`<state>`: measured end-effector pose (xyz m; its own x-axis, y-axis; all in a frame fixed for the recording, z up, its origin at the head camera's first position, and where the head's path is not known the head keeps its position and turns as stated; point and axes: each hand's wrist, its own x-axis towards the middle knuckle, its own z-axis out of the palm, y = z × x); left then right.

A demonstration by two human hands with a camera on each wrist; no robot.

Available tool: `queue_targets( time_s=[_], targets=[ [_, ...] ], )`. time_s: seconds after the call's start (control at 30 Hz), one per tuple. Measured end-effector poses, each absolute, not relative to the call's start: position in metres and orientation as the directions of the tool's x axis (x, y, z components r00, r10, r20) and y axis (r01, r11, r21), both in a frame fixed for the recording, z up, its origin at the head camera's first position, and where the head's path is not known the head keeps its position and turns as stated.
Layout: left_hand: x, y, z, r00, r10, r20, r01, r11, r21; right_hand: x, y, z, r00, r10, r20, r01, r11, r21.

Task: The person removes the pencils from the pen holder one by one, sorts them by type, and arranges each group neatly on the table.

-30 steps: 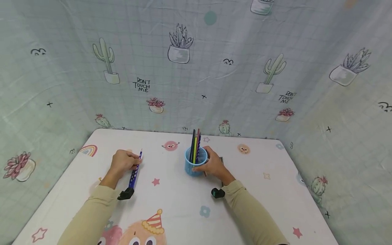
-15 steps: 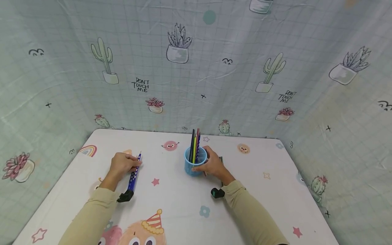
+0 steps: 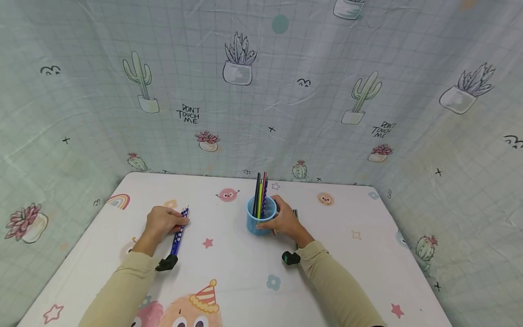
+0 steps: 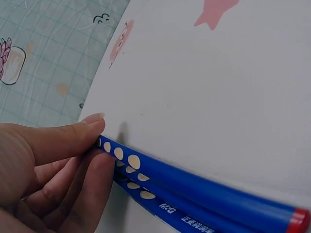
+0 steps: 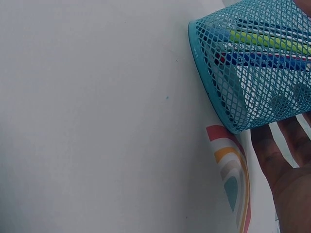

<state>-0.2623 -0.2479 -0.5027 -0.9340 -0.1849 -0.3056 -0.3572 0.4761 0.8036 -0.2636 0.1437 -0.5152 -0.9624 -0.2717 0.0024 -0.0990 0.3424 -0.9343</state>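
My left hand (image 3: 164, 223) pinches several blue pencils (image 4: 214, 189) with pale oval dots between thumb and fingers, at the left of the table. The pencils lie alongside each other, one with a red end in the left wrist view. My right hand (image 3: 283, 218) grips the side of a light blue mesh pencil cup (image 3: 255, 227). Inside the cup, several pencils (image 3: 259, 195) stand leaning to its left, a yellow-green one among them. The cup is upright on the table in the head view.
Beside my right wrist lie dark pencils (image 3: 296, 213), partly hidden by the arm. The white table (image 3: 229, 272) carries printed cartoon figures. A patterned cloth (image 3: 265, 109) hangs behind and at both sides. Black wrist camera mounts (image 3: 167, 262) sit under the sleeves.
My left hand has come slightly nearer and lower. The pencil tip that stuck out farthest has dropped, so several tips now show close together. My right hand and the cup have stayed put.
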Motion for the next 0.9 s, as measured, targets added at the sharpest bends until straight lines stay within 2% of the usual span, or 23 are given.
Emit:
queue_targets(
  time_s=[0.3, 0.6, 0.9],
  targets=[
    [-0.264, -0.244, -0.503, -0.952, -0.199, -0.231, -0.305, 0.626, 0.717, -0.263, 0.145, -0.516, -0.964, -0.264, 0.004, -0.1, 0.35, -0.931],
    [-0.261, -0.243, -0.5, -0.957, -0.212, -0.197, -0.289, 0.683, 0.671, -0.262, 0.144, -0.517, -0.962, -0.273, 0.02, -0.116, 0.342, -0.932],
    [-0.259, -0.24, -0.491, -0.972, -0.175, -0.154, -0.229, 0.602, 0.765, -0.262, 0.144, -0.516, -0.961, -0.277, 0.009, -0.105, 0.335, -0.937]
  ],
)
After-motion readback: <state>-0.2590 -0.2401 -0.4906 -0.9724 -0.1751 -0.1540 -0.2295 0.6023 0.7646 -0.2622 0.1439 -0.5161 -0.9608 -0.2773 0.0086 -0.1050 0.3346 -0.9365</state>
